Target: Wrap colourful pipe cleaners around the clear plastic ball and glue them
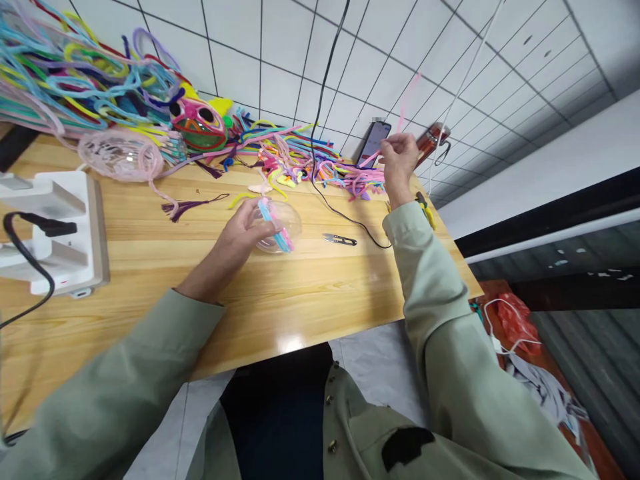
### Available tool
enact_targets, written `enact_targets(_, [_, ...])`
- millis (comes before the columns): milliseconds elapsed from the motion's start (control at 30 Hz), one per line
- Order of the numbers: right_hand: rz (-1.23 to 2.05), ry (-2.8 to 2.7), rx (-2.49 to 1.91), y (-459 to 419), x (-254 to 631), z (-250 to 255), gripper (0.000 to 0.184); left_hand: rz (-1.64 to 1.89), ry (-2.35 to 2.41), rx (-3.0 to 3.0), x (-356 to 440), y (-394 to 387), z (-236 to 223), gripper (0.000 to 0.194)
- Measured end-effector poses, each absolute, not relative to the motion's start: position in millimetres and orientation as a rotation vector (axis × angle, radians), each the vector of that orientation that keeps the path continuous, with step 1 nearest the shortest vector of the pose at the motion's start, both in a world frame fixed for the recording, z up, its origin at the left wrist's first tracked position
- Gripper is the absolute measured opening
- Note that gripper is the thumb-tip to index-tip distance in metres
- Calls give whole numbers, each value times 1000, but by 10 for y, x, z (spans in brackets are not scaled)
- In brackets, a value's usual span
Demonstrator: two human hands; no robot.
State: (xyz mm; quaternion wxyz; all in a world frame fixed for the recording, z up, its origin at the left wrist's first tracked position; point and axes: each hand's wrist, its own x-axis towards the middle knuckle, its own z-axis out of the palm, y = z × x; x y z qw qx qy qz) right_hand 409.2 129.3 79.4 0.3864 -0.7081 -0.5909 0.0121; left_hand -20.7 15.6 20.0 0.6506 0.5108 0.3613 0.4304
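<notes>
My left hand (245,228) grips a clear, rounded plastic shell (293,220) just over the table. Fuzzy light-blue and pink pipe cleaners (270,220) run across the shell under my thumb. Farther right, my right hand (401,155) is raised with its fingers pinched on a pink pipe cleaner (403,110), whose blurred end sticks up against the tiled wall. Between the two hands, a small pair of thread snips (341,239) lies flat on the wood.
Heaped pipe cleaners (75,73) fill the back left, beside a pink-trimmed mask-like craft piece (200,123). A phone (374,143) leans on the wall near a reddish-brown bottle (431,143). A black cable (327,77) hangs onto the table (280,300). A white power strip (70,227) stands left.
</notes>
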Motion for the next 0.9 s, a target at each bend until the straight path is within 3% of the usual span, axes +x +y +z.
enact_targets(467, [273,-1092,-1413,1238,3815,800,33,897,895,1476,-139,43,150,94])
enact_targets(700, [422,-1113,-1088,398,2952,1001,40,913,877,1728,-146,17,156,89])
enact_targets(900, [939,-989,-971,-235,2503,937,49,935,898,1848,-176,34,165,84])
